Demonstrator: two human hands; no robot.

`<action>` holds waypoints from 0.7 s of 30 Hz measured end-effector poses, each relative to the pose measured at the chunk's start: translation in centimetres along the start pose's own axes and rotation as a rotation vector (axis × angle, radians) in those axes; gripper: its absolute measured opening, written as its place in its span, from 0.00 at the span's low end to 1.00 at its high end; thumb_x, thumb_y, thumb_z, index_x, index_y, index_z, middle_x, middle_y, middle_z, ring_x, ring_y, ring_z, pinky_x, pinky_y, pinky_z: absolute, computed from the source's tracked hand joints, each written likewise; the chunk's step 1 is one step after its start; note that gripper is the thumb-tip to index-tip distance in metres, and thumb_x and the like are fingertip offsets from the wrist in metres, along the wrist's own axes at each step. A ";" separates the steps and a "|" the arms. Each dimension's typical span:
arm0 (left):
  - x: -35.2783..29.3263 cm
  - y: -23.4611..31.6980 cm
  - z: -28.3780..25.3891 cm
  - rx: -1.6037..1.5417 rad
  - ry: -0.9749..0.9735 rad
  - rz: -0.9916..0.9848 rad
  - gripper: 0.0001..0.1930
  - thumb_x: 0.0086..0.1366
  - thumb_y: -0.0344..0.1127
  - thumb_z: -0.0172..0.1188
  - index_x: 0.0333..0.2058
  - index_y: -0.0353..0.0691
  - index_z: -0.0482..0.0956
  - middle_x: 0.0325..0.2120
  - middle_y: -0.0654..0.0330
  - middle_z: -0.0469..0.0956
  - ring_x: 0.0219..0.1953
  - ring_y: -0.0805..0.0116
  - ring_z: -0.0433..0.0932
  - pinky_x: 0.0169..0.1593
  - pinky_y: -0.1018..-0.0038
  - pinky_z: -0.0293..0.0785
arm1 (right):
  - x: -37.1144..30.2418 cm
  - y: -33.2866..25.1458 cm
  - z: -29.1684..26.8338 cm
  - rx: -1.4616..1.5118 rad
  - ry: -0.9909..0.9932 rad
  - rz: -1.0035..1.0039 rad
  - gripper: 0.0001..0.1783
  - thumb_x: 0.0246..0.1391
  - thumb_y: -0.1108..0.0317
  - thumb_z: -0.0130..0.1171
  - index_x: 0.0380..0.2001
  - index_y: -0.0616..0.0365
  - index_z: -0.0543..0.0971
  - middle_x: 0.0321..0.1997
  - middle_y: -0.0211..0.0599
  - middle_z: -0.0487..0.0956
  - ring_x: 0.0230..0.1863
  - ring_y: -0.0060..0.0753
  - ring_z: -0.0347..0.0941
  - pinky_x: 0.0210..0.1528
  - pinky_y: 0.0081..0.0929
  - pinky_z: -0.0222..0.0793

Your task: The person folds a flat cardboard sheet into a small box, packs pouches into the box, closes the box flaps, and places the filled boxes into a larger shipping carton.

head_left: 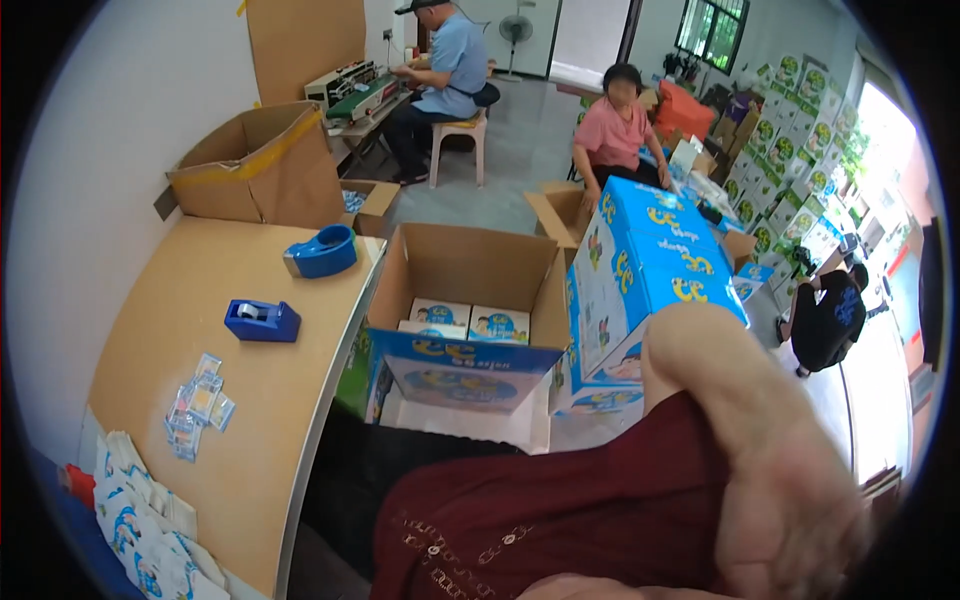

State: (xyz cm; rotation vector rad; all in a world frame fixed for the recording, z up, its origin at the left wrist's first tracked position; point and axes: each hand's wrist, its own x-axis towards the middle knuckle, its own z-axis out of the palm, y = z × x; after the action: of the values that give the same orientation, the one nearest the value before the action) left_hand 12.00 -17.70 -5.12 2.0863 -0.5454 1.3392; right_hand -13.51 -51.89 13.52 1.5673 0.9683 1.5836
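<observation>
At the lower right my right arm is bent back toward me out of a dark red sleeve. My right hand (790, 520) is close to the camera and smeared, so its fingers and anything in them cannot be made out. A strip of bare skin shows along the bottom edge, and my left hand does not show. In front of me stands an open blue-and-white carton (460, 365) with several small printed boxes (500, 325) inside. Beside my elbow, blue printed cartons (660, 270) are stacked.
The table (230, 400) at left holds a large blue tape dispenser (325, 252), a smaller one (262, 322), small sachets (200, 405) and printed pouches (150, 520). Behind it stands a big brown carton (260, 165). One person sits at a machine, another behind the cartons; a third is far right.
</observation>
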 end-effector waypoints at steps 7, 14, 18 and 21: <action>-0.3 0.0 1.9 0.012 -0.053 -0.014 0.21 0.66 0.36 0.54 0.54 0.31 0.71 0.53 0.46 0.73 0.55 0.46 0.70 0.60 0.59 0.64 | -7.6 5.0 1.3 -0.405 0.319 0.183 0.16 0.68 0.58 0.32 0.56 0.42 0.60 0.60 0.23 0.62 0.60 0.25 0.56 0.61 0.34 0.51; 4.2 -1.0 4.1 -0.010 -0.085 0.146 0.21 0.66 0.36 0.55 0.54 0.30 0.71 0.53 0.46 0.73 0.55 0.47 0.71 0.61 0.59 0.63 | -33.9 5.3 -2.7 -0.739 -1.334 1.953 0.39 0.49 0.57 0.57 0.64 0.54 0.58 0.56 0.52 0.74 0.60 0.55 0.66 0.58 0.45 0.63; 5.6 0.6 4.9 -0.010 -0.055 0.185 0.21 0.65 0.36 0.56 0.54 0.30 0.71 0.52 0.46 0.73 0.55 0.48 0.71 0.61 0.60 0.63 | -39.5 1.5 -9.8 -0.827 -1.715 2.221 0.35 0.53 0.62 0.52 0.64 0.55 0.57 0.54 0.53 0.75 0.59 0.54 0.69 0.57 0.50 0.64; 6.2 1.7 4.8 0.027 -0.031 0.203 0.21 0.65 0.36 0.56 0.54 0.30 0.72 0.52 0.45 0.73 0.55 0.48 0.71 0.61 0.60 0.63 | -39.1 0.3 -10.5 -0.800 -1.594 2.237 0.36 0.53 0.64 0.51 0.65 0.55 0.56 0.56 0.52 0.74 0.58 0.53 0.70 0.58 0.50 0.63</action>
State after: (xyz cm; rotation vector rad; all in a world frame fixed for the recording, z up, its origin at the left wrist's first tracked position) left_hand 16.70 -22.30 -0.52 2.1222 -0.7732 1.4352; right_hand -22.96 -86.72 -4.77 1.9951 -2.5243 0.4062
